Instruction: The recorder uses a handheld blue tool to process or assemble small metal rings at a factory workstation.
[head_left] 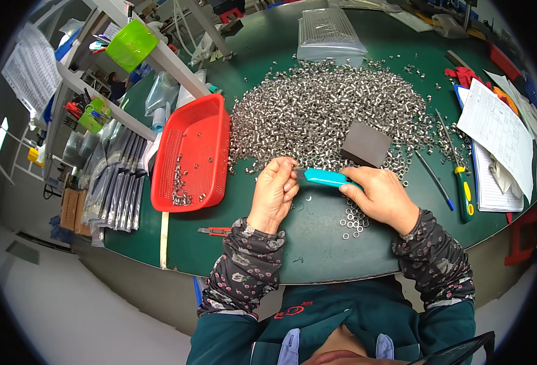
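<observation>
My right hand (383,193) is closed around a teal-handled tool (326,177), held roughly level above the green table. The tool's narrow dark tip points left and meets the fingers of my left hand (274,193). That hand is closed in a pinch, and whatever small piece it grips is too hidden to make out. Just beyond both hands spreads a large heap of small metal rings (317,103), with a dark rectangular block (366,144) resting on its near side. Several loose rings (355,222) lie beneath my right hand.
A red plastic basket (221,155) with some rings in it stands at left. Near its front lies a red utility knife (215,231). Toward the right are a blue-ended rod (436,181), a green-and-yellow-handled screwdriver (465,194) and papers (496,131). Clear plastic bags (329,33) sit behind the heap.
</observation>
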### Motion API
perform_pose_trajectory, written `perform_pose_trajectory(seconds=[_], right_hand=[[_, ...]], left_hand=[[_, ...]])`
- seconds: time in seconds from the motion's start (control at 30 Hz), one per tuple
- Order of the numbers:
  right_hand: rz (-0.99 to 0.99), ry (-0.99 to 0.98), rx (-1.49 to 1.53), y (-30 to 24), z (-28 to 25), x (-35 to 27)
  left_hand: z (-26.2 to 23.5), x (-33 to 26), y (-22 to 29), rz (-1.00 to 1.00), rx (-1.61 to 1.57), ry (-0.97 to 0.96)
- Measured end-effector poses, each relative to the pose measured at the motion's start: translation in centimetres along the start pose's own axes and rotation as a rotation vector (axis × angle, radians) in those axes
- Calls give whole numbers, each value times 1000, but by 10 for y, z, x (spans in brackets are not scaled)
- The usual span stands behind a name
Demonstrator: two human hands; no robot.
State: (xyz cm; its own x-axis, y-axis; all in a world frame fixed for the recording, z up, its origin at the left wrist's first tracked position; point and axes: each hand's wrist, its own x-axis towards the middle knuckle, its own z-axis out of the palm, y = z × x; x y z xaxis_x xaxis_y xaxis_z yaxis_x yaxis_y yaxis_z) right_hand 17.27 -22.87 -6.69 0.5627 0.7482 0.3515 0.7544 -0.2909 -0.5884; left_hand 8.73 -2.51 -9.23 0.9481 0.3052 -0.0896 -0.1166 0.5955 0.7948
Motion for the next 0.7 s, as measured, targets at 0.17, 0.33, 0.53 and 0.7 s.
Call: perform_pose_trajectory(seconds=[0.17, 0.33, 0.53, 0.7], right_hand=[[25, 3, -78, -5, -3, 0], [1, 34, -109, -4, 0, 1], [-54, 82, -185, -3, 1, 1], [-98, 116, -233, -3, 2, 2]], left_hand=[[4, 0, 0, 27, 41, 34], [8, -3, 3, 30, 94, 104], [10, -4, 4, 23, 97, 93], [8, -3, 4, 30, 117, 73]])
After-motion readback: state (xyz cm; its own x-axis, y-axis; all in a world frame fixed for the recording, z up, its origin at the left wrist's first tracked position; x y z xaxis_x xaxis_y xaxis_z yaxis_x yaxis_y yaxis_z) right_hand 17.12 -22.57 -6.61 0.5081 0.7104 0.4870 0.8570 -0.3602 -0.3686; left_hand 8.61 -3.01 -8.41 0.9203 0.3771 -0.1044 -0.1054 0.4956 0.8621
